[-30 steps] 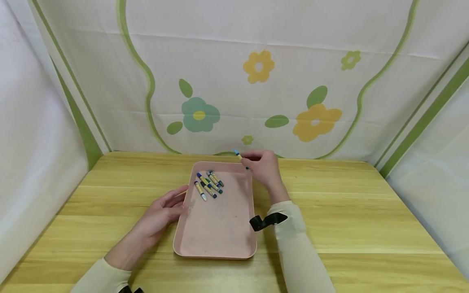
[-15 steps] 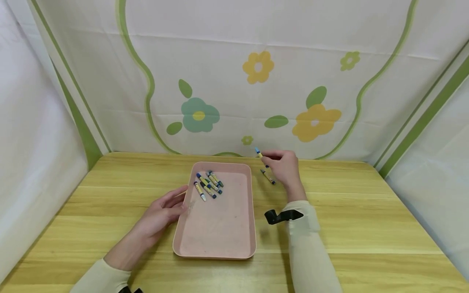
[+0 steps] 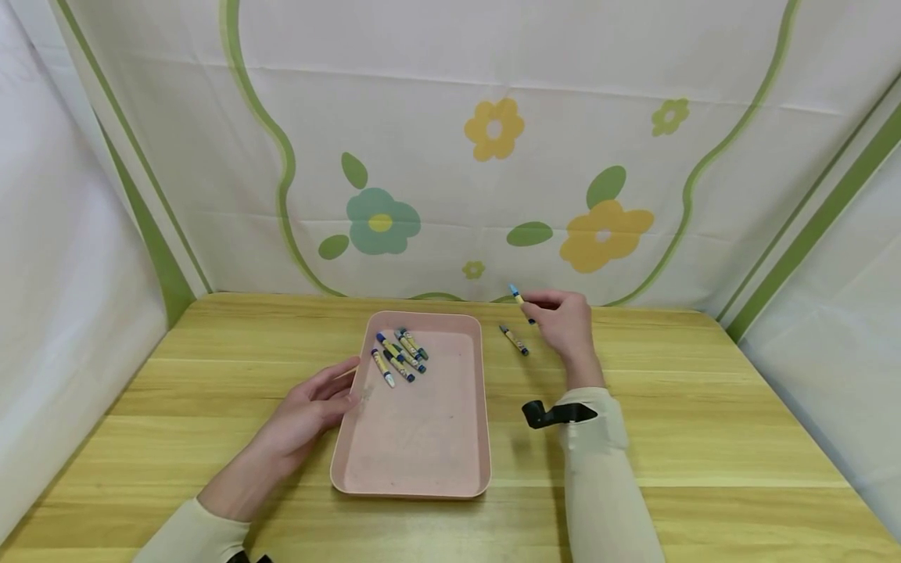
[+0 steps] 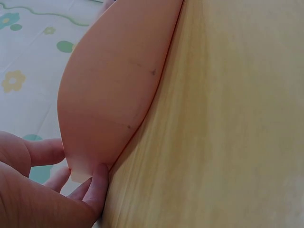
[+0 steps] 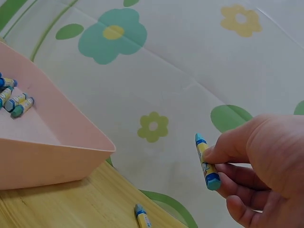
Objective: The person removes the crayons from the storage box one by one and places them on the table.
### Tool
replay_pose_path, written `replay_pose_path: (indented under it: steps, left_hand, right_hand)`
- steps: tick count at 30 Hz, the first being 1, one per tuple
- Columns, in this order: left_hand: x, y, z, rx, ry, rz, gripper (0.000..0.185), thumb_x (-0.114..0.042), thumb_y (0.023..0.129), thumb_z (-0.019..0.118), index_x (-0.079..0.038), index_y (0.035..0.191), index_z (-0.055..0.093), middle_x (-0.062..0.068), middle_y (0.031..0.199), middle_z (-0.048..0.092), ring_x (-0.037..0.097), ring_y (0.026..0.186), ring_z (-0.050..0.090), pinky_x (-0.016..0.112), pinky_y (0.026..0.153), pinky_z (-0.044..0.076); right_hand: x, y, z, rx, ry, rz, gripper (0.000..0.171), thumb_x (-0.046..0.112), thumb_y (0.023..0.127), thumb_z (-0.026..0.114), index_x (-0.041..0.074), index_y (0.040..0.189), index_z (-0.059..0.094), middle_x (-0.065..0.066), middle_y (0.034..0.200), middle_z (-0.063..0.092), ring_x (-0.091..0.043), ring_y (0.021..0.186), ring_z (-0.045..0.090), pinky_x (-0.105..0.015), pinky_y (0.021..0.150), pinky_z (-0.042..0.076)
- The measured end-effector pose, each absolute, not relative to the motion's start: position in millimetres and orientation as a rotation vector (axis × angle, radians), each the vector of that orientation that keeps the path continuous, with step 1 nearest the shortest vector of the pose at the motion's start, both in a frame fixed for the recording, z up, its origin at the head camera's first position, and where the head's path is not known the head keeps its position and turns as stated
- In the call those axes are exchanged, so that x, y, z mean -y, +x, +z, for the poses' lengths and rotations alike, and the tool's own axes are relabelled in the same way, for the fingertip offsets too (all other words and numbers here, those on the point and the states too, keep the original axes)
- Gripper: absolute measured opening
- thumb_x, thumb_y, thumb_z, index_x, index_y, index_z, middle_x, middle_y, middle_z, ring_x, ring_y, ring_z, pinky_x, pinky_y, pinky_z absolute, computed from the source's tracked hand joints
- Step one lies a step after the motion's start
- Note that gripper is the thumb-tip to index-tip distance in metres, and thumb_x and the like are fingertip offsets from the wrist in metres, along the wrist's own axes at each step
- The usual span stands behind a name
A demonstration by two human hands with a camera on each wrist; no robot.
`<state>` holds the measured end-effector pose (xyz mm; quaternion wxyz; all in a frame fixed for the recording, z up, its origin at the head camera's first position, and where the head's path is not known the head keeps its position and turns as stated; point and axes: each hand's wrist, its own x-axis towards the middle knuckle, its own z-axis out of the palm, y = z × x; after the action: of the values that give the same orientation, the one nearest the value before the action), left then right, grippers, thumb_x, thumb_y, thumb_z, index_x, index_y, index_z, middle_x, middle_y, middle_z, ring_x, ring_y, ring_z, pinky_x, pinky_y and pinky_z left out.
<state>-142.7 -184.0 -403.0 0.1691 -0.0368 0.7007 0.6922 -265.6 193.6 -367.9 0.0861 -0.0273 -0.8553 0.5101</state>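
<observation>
A light-blue crayon (image 5: 200,144) is hanging in the right hand's (image 3: 563,324) pinch, right of the pink tray (image 3: 418,446); a slackening grip could be dropping it onto the lower crayon (image 3: 514,341). The left hand's (image 3: 303,414) parted fingers are touching the tray.

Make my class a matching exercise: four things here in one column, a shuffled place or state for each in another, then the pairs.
1. Person's left hand
2. Person's right hand
3. Cluster of yellow-wrapped crayons
4. Lone greyish-tipped, yellow-wrapped crayon

A. Lies on the wooden table, right of the pink rectangular tray
B. Pinches a light-blue-tipped, yellow-wrapped crayon
C. Touches the tray's left side
D. Lies inside the tray

Pairs: 1C, 2B, 3D, 4A
</observation>
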Motion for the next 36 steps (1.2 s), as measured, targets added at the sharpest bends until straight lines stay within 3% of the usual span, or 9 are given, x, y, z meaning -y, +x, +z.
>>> replay_pose_path:
  steps: [8,12,18,22,27,36]
  left_hand:
    - [185,-143,-404,-1.986,-0.094,1.973,0.065,-0.010,0.107,0.058,-0.012,0.167,0.033,0.019,0.172,0.033,0.033,0.154,0.041,0.017,0.099,0.052]
    - [185,-143,-405,-1.985,-0.086,1.977,0.065,-0.010,0.107,0.058,-0.012,0.167,0.033,0.020,0.172,0.033,0.032,0.153,0.041,0.017,0.099,0.052]
    - [184,-142,-404,-1.978,-0.097,1.979,0.064,-0.010,0.107,0.058,-0.012,0.167,0.033,0.019,0.173,0.033,0.033,0.154,0.040,0.018,0.099,0.052]
    - [184,-142,-403,-1.975,-0.108,1.982,0.064,-0.010,0.107,0.058,-0.013,0.167,0.034,0.018,0.173,0.033,0.033,0.155,0.039,0.017,0.098,0.052]
    - [183,-141,-403,-1.975,-0.098,1.984,0.065,-0.009,0.107,0.059,-0.011,0.167,0.033,0.020,0.172,0.033,0.033,0.154,0.040,0.017,0.099,0.053]
    - [183,-142,-402,-1.990,-0.112,1.959,0.064,-0.011,0.107,0.058,-0.013,0.167,0.034,0.019,0.173,0.033,0.035,0.156,0.039,0.018,0.100,0.052]
  right_hand:
    - [-201,-266,-370,2.547,-0.094,1.503,0.025,0.016,0.097,0.076,0.006,0.119,0.081,-0.020,0.119,0.079,-0.002,0.084,0.067,-0.019,0.074,0.055]
    - [-201,-268,-374,2.568,-0.099,1.473,0.025,0.016,0.097,0.076,0.005,0.119,0.081,-0.019,0.118,0.079,-0.011,0.090,0.071,-0.019,0.075,0.055]
    - [-202,-271,-385,2.628,-0.120,1.417,0.024,0.017,0.097,0.075,0.005,0.117,0.082,-0.019,0.118,0.080,-0.033,0.112,0.073,-0.035,0.091,0.059]
    - [-203,-273,-394,2.678,-0.146,1.406,0.023,0.018,0.097,0.075,0.007,0.116,0.082,-0.018,0.118,0.080,-0.035,0.115,0.072,-0.045,0.101,0.057]
    - [-204,-273,-403,2.726,-0.167,1.393,0.023,0.018,0.097,0.073,0.008,0.116,0.082,-0.016,0.118,0.080,-0.035,0.117,0.072,-0.048,0.106,0.055]
    - [-202,-273,-410,2.786,-0.174,1.381,0.021,0.020,0.097,0.075,0.009,0.112,0.084,-0.015,0.118,0.080,-0.033,0.117,0.070,-0.041,0.097,0.055]
